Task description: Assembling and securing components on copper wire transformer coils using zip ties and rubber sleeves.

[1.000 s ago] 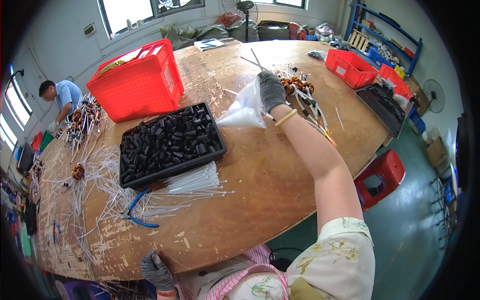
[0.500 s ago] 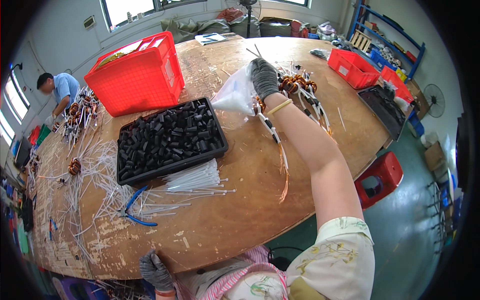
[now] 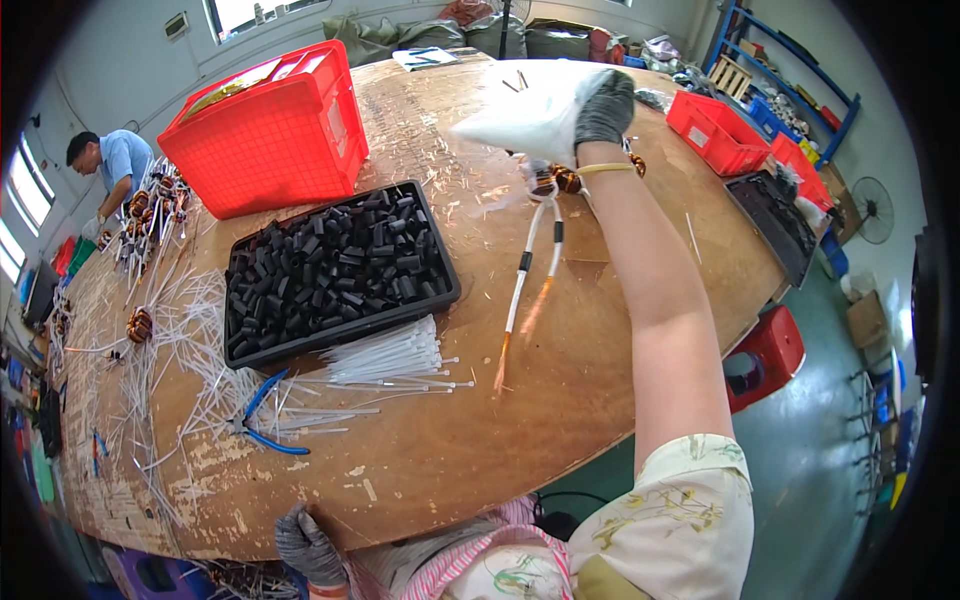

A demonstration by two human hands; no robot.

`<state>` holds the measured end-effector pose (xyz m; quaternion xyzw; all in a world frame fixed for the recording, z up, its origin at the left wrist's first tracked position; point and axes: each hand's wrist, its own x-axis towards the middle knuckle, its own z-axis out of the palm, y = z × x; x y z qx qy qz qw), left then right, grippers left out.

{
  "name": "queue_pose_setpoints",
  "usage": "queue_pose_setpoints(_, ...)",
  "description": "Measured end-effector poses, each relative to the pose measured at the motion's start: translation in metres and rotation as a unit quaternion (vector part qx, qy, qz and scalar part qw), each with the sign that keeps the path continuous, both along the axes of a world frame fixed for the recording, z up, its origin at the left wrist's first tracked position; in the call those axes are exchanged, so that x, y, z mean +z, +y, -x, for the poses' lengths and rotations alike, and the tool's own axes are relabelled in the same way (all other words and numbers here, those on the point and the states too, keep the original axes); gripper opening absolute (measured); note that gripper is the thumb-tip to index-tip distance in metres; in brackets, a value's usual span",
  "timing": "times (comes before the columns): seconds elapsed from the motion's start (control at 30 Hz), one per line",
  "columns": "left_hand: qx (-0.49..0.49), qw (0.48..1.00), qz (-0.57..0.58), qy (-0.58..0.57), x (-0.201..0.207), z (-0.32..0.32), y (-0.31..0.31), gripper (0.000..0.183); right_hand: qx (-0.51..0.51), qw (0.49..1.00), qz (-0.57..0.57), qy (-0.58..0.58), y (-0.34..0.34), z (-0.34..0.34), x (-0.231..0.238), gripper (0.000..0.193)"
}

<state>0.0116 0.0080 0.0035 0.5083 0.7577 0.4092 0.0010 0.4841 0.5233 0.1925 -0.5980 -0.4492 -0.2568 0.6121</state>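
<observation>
My right hand (image 3: 604,106), in a grey glove, is raised over the far side of the wooden table (image 3: 600,330) and grips a clear plastic bag (image 3: 528,118). Under the hand hangs a copper coil (image 3: 548,183) with long white-sleeved leads (image 3: 526,270) that trail down toward me. My left hand (image 3: 308,545), also gloved, rests on the near table edge with its fingers curled over it. A black tray (image 3: 340,345) filled with small black tubes lies left of the hanging leads, with a bundle of white cable ties (image 3: 385,355) and blue pliers (image 3: 262,415) in front of it.
A large red crate (image 3: 270,130) stands behind the black tray. A smaller red bin (image 3: 718,130) and a dark tray (image 3: 775,222) sit at the right edge. Another person (image 3: 110,165) works at the far left among coils and loose white ties. A red stool (image 3: 765,355) stands below.
My right hand has risen and come nearer with the bag. The coil has come up off the pile with it, its leads now hanging free. My left hand has stayed put.
</observation>
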Motion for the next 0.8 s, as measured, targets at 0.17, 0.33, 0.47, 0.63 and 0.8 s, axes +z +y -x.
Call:
queue_pose_setpoints(0.17, -0.018, 1.0, 0.009, 0.021, -0.004, 0.007, -0.003, 0.019, -0.134, 0.979, 0.09, -0.123, 0.007, -0.033, -0.007, 0.038)
queue_pose_setpoints(0.33, -0.01, 1.0, 0.012, 0.017, -0.002, 0.006, -0.005, 0.019, 0.123, 0.984, 0.128, -0.004, -0.022, 0.019, -0.038, 0.03)
queue_pose_setpoints(0.47, 0.006, 1.0, 0.015, 0.003, 0.003, 0.002, -0.003, 0.017, 0.157, 0.962, 0.219, -0.046, -0.04, 0.02, -0.038, 0.03)
queue_pose_setpoints(0.63, -0.016, 1.0, 0.011, -0.003, -0.002, 0.002, -0.001, 0.017, 0.209, 0.965, 0.069, -0.142, -0.046, -0.053, -0.099, 0.007)
queue_pose_setpoints(0.8, -0.044, 0.999, 0.012, 0.001, -0.007, -0.004, 0.008, 0.017, 0.415, 0.868, 0.232, 0.145, -0.119, -0.064, -0.257, 0.015)
